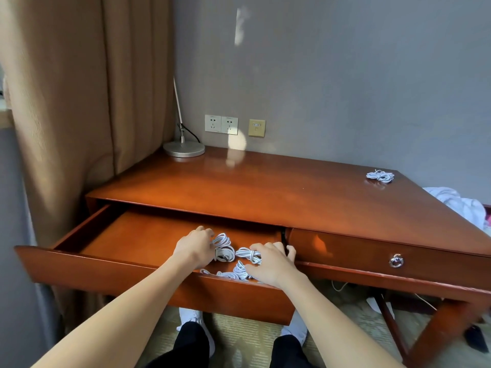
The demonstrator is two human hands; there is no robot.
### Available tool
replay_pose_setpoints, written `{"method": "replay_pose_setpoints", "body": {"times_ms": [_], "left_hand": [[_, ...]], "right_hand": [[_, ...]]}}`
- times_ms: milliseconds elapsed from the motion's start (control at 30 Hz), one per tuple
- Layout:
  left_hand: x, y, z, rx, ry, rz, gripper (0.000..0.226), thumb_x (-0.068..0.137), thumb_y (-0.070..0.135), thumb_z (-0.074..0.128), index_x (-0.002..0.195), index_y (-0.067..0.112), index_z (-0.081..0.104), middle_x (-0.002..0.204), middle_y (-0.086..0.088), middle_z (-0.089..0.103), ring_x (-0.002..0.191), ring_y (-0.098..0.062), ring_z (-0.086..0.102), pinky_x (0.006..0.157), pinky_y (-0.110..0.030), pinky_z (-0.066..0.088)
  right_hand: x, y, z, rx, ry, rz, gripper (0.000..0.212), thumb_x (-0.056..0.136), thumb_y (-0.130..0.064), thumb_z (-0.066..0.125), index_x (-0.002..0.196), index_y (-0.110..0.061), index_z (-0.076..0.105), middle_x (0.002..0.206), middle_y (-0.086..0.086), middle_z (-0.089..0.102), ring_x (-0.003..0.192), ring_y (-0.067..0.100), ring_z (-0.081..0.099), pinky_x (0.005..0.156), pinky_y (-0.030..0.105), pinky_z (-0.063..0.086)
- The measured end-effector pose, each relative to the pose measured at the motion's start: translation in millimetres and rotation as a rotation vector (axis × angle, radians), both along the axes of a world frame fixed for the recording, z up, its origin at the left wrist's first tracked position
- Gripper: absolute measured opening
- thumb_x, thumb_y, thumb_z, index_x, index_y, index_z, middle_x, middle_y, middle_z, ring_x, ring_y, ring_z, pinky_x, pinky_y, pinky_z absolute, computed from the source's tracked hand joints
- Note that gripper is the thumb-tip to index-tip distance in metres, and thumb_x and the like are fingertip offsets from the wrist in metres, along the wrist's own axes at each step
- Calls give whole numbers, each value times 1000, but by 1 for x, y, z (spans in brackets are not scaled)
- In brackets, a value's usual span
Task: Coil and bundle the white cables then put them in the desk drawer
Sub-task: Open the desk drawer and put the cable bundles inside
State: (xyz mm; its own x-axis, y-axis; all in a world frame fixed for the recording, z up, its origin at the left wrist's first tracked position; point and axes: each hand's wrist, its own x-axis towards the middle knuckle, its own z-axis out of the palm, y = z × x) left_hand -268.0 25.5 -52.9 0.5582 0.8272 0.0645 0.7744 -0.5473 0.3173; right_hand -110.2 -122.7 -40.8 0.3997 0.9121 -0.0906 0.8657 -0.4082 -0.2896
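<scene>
Head view: both forearms reach, palms down, into the open drawer of the bench. The left hand curls its fingers round one coiled white cable bundle. The right hand rests with fingers spread on the neighbouring bundles. A spare bundle lies on the bench top, far right.

left hand and right hand in the open drawer
the left hand's curled fingers hold one coiled white cable; the right hand lies spread over more white coils just beside it, near the drawer's right end. another coil sits on the desk top, well apart.
</scene>
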Motion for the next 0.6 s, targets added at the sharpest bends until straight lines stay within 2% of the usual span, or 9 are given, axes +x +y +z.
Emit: {"method": "replay_pose_setpoints", "body": {"times_ms": [200, 300, 400, 600], "left_hand": [[0, 0, -1, -24, -11, -117, 30, 97, 28, 55, 126, 23, 52, 137, 0, 60, 125, -25, 49, 99, -38, 43], [1, -1, -2, -45, 42, -146, 38, 99, 33, 51, 136, 26, 52, 143, -1, 56, 135, -24, 40, 110, -42, 35], [2, -2, -3, -74, 64, -152, 42, 98, 35, 53, 139, 28, 51, 144, 1, 51, 137, -24, 41, 114, -48, 26], [2, -5, -1, -102, 70, -172, 17, 94, 31, 53, 110, 32, 58, 118, 3, 52, 123, -21, 45, 112, -51, 24]], "right_hand": [[-1, -1, 1, -12, -9, 1, 58, 97, -48, 55, 151, -36, 40, 152, 1, 44, 149, 24, 21, 123, 57, -1], [-2, -1, 1, -11, -6, -3, 57, 98, -47, 55, 152, -36, 40, 152, 1, 44, 149, 24, 21, 123, 58, -1], [-2, 0, -1, -6, -5, -4, 56, 97, -47, 55, 150, -36, 42, 150, 1, 45, 148, 24, 22, 122, 57, 0], [-2, 0, -1, 39, 25, -16, 45, 96, -42, 58, 139, -36, 47, 142, -2, 49, 144, 23, 27, 123, 55, 2]]}}
